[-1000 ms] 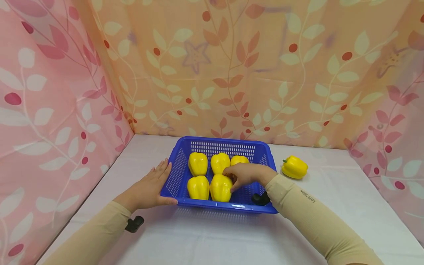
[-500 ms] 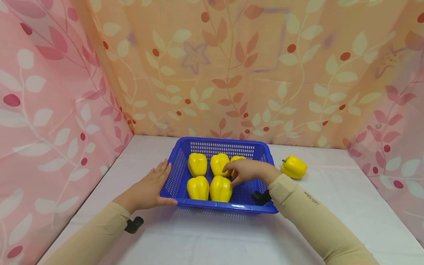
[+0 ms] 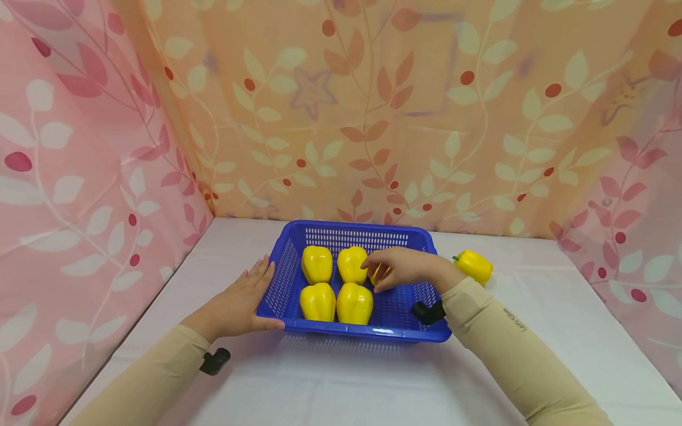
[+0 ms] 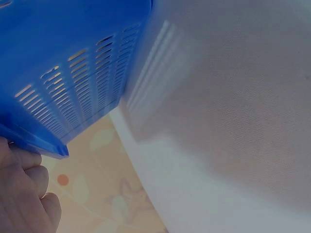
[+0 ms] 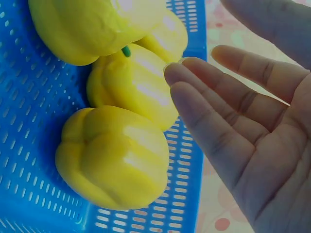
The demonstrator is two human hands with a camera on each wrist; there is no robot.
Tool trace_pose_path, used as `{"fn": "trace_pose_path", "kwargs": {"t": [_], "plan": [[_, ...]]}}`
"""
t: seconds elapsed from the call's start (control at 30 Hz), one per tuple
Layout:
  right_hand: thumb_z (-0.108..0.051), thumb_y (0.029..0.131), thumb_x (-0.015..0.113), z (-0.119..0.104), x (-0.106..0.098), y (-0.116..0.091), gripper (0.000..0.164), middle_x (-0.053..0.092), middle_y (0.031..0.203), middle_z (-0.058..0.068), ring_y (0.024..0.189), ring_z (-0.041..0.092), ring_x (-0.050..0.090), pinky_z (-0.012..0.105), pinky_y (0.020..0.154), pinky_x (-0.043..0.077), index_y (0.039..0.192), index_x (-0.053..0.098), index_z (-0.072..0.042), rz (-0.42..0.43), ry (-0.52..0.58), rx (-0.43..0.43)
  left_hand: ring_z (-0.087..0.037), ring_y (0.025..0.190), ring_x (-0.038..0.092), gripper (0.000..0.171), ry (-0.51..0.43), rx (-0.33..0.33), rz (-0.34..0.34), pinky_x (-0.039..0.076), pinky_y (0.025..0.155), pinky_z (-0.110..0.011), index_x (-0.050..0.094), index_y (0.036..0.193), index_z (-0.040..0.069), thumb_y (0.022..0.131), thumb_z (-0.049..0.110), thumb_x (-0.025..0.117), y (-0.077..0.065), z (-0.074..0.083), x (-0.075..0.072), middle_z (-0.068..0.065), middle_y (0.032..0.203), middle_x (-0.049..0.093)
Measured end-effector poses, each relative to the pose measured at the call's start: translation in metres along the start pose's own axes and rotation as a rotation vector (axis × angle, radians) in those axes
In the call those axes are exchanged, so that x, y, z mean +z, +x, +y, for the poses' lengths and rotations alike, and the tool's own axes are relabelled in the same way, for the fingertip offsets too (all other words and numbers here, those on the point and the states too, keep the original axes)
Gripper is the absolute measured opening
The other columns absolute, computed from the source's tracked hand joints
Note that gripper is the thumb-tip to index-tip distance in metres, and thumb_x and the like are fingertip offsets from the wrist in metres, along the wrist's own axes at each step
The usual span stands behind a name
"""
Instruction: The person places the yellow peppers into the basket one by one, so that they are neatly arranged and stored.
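A blue perforated basket holds several yellow bell peppers, including one at the front middle and one at the back left. My left hand rests against the basket's left side, fingers extended along the rim and thumb at the front corner. Over the right part of the basket, my right hand hovers with loosely bent fingers and partly hides the back right pepper. The right wrist view shows its palm and spread fingers holding nothing, beside a pepper.
Another yellow bell pepper with a green stem lies on the white tabletop, right of the basket. Patterned cloth walls stand behind and on both sides. Black wrist devices show at both sleeves.
My right hand has drawn away from the front middle pepper, moving up and to the right, its fingers no longer touching it. The left hand and basket stay nearly in place.
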State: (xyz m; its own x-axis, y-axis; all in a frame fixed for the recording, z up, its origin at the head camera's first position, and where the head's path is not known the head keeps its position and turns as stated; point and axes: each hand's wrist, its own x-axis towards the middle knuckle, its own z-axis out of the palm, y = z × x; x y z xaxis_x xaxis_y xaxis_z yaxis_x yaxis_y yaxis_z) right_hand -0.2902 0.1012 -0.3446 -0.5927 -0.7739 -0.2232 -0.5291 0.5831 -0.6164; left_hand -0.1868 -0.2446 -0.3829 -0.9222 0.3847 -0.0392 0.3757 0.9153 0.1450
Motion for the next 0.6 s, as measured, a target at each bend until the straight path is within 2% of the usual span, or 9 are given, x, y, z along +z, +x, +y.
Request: {"fn": "trace_pose_path", "kwargs": {"t": [0.13, 0.3, 0.53, 0.6], "plan": [[-0.018, 0.081, 0.070, 0.000, -0.004, -0.004, 0.045, 0.060, 0.108, 0.004, 0.102, 0.026, 0.058, 0.031, 0.082, 0.052, 0.123, 0.055, -0.013, 0.004, 0.044, -0.001, -0.031, 0.140, 0.002, 0.120, 0.000, -0.002, 0.000, 0.012, 0.110, -0.051, 0.004, 0.146, 0.002, 0.066, 0.080, 0.049, 0.001, -0.001, 0.001, -0.016, 0.153, 0.000], [-0.019, 0.080, 0.071, -0.001, -0.011, -0.012, 0.044, 0.060, 0.111, 0.007, 0.099, 0.020, 0.059, 0.028, 0.079, 0.052, 0.122, 0.056, -0.018, 0.041, 0.049, 0.004, -0.032, 0.140, 0.002, 0.120, 0.003, 0.000, -0.001, 0.013, 0.109, -0.052, 0.005, 0.146, 0.002, 0.066, 0.080, 0.048, 0.001, 0.000, 0.000, -0.017, 0.152, 0.001], [-0.015, 0.082, 0.069, 0.005, -0.022, -0.025, 0.045, 0.059, 0.111, 0.012, 0.098, 0.022, 0.060, 0.027, 0.078, 0.053, 0.124, 0.055, -0.013, 0.097, 0.065, -0.038, -0.032, 0.140, 0.002, 0.120, -0.003, 0.002, -0.002, 0.012, 0.110, -0.051, 0.005, 0.146, 0.001, 0.066, 0.079, 0.050, 0.000, 0.000, 0.000, -0.017, 0.152, 0.000], [-0.017, 0.082, 0.069, 0.006, -0.026, -0.028, 0.044, 0.059, 0.111, 0.011, 0.096, 0.019, 0.060, 0.026, 0.078, 0.052, 0.123, 0.055, -0.016, 0.117, 0.052, -0.028, -0.032, 0.140, 0.002, 0.120, -0.004, 0.004, 0.001, 0.012, 0.109, -0.051, 0.005, 0.146, 0.001, 0.066, 0.079, 0.050, -0.001, 0.000, 0.000, -0.017, 0.152, 0.000]]}}
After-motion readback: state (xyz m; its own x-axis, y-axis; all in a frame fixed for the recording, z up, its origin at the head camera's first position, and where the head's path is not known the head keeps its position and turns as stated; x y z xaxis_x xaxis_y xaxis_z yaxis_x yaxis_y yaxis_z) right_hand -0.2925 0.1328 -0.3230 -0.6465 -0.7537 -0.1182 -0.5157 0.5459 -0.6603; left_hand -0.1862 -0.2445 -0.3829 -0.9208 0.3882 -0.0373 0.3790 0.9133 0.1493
